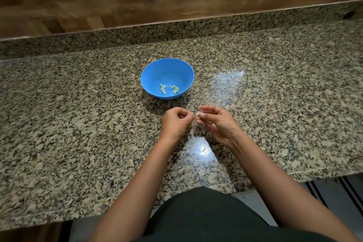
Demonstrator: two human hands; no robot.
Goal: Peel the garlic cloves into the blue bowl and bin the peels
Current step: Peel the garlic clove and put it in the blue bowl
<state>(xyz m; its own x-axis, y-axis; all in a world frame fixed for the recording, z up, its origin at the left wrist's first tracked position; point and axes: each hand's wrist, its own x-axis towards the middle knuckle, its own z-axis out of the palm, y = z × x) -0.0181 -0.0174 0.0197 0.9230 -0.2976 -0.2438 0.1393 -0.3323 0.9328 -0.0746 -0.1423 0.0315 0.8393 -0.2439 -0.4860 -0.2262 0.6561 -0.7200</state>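
"Where was the garlic when you looked over?"

"A handful of pale green peeled cloves (169,89) lay at the bottom of the round blue plastic bowl (167,68). The bowl sat on the speckled granite countertop (78,108), just beyond the person's hands. One small pale garlic clove (197,114) was held up between the hands, near the bowl but not over it."

"And the grip?"

"The right hand (218,124) pinched the clove between thumb and forefinger, with the other fingers loosely spread. The left hand (175,122) had its fingers curled in, the tips drawn together right beside the clove's end. Whether they had hold of a flap of skin I couldn't tell; it was too small."

"What worried you?"

"A few things, as I judged it. The clove was tiny and likely slick once bared, so a hard tug on the skin could have squirted it out of that pinch. It might have landed on the counter or gone over the front edge to the floor. The skin was papery and pale, and against that busy stone loose scraps would have been easy to miss when it came to binning them. I saw no bin anywhere, so the peels would have had to be carried off, and light flakes drop on the way. And a shred stuck to the clove could have ridden into the bowl with it."
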